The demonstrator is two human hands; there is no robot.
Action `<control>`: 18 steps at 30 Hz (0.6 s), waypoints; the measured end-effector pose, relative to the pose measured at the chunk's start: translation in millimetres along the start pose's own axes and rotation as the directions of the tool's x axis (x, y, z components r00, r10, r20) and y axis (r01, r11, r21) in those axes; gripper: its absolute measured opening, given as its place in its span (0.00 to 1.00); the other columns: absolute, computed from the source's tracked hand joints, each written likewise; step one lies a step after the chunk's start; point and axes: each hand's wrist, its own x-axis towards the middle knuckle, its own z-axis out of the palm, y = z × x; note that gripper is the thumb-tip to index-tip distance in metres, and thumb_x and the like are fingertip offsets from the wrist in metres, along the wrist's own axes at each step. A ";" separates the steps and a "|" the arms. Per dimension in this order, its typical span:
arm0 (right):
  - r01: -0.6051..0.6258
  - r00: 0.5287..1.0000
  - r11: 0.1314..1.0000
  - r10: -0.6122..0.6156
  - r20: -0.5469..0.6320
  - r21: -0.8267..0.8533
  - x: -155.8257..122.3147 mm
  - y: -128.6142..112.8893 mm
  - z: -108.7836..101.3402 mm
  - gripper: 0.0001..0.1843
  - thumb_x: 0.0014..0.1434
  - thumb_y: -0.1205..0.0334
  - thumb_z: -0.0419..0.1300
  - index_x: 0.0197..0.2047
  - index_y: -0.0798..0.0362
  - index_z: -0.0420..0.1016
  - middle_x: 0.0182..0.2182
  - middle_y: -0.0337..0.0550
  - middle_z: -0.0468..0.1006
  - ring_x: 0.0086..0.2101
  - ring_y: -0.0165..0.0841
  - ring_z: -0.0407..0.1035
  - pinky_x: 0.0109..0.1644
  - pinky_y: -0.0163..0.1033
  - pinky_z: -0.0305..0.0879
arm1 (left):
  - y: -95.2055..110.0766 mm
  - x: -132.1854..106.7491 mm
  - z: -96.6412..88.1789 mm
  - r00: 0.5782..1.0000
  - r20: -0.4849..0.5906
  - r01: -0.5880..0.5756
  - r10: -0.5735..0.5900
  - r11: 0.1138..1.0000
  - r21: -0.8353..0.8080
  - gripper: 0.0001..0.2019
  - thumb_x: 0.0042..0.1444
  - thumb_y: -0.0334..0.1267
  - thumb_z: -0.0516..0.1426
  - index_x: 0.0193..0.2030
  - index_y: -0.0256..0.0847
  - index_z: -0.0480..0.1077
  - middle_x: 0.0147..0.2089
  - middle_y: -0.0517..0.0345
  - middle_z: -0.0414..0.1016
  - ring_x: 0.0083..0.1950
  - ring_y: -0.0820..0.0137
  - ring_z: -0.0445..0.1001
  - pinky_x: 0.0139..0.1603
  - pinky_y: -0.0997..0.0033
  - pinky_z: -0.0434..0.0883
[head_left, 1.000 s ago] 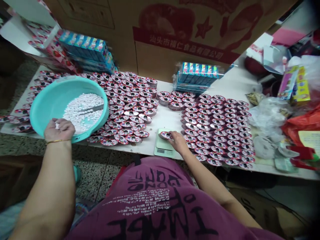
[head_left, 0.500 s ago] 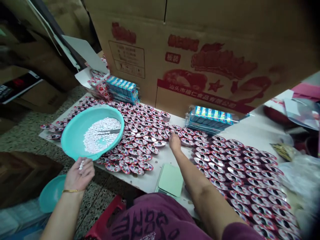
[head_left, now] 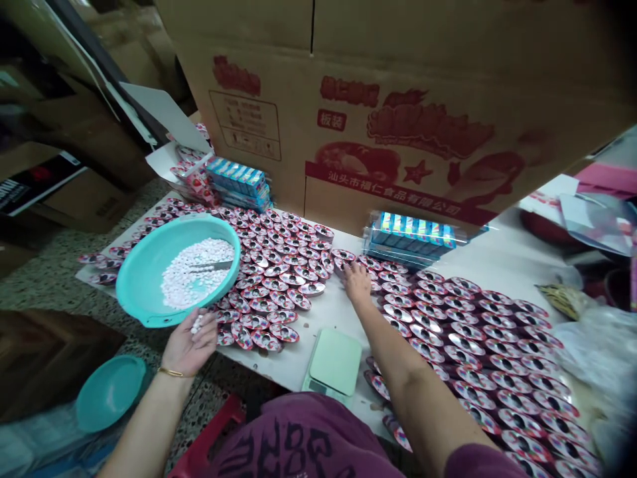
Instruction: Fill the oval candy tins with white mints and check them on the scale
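Left hand (head_left: 188, 345) open, palm up, a few white candies (head_left: 197, 324) lying on it, right beside the teal basin (head_left: 178, 229) heaped with more of them! Right hand (head_left: 357, 282) stretched forward, fingers (head_left: 351, 269) down on oval foil-backed trays (head_left: 343, 257), though from here I can't tell if it's gripping one. Green digital scale (head_left: 332, 362) just below that arm, printed cardboard carton (head_left: 398, 133) towering behind everything.
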 end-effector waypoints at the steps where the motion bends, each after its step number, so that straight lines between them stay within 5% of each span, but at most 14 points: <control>1: 0.007 1.000 1.000 -0.007 0.003 -0.021 3.3 -3.1 -0.5 0.17 0.55 0.62 0.50 0.49 0.49 0.63 0.50 0.49 0.61 0.46 0.39 0.53 0.44 0.42 0.49 | -2.7 -1.3 2.3 1.000 0.007 0.007 -0.007 1.000 0.012 0.08 0.57 0.30 0.43 0.28 0.36 0.57 0.21 0.65 0.55 0.14 0.84 0.51 0.11 0.84 0.51; 8: 0.203 0.979 0.974 -0.199 0.051 -0.101 -25.1 -4.5 -15.5 0.14 0.58 0.68 0.43 0.40 0.53 0.68 0.43 0.50 0.66 0.42 0.37 0.56 0.43 0.42 0.49 | -18.5 -15.3 3.1 0.995 0.007 0.099 -0.099 0.995 0.015 0.08 0.57 0.32 0.43 0.28 0.36 0.57 0.21 0.65 0.53 0.14 0.85 0.51 0.10 0.85 0.49; 14: 0.332 0.940 0.943 -0.332 0.077 0.016 -110.4 -2.3 -42.1 0.11 0.56 0.68 0.47 0.40 0.53 0.67 0.44 0.46 0.66 0.40 0.35 0.58 0.40 0.39 0.54 | -44.0 -16.3 5.4 0.965 0.057 0.258 -0.257 0.966 -0.008 0.08 0.57 0.31 0.43 0.30 0.35 0.59 0.24 0.62 0.57 0.17 0.84 0.55 0.12 0.87 0.54; 18: 0.417 0.895 0.890 -0.437 0.087 0.183 -167.8 -11.3 -43.8 0.10 0.55 0.69 0.49 0.40 0.53 0.67 0.45 0.45 0.67 0.41 0.34 0.60 0.43 0.38 0.57 | -64.4 -11.0 -4.2 0.927 -0.002 0.374 -0.374 0.927 -0.004 0.09 0.57 0.32 0.44 0.31 0.34 0.62 0.28 0.57 0.64 0.21 0.83 0.62 0.15 0.87 0.60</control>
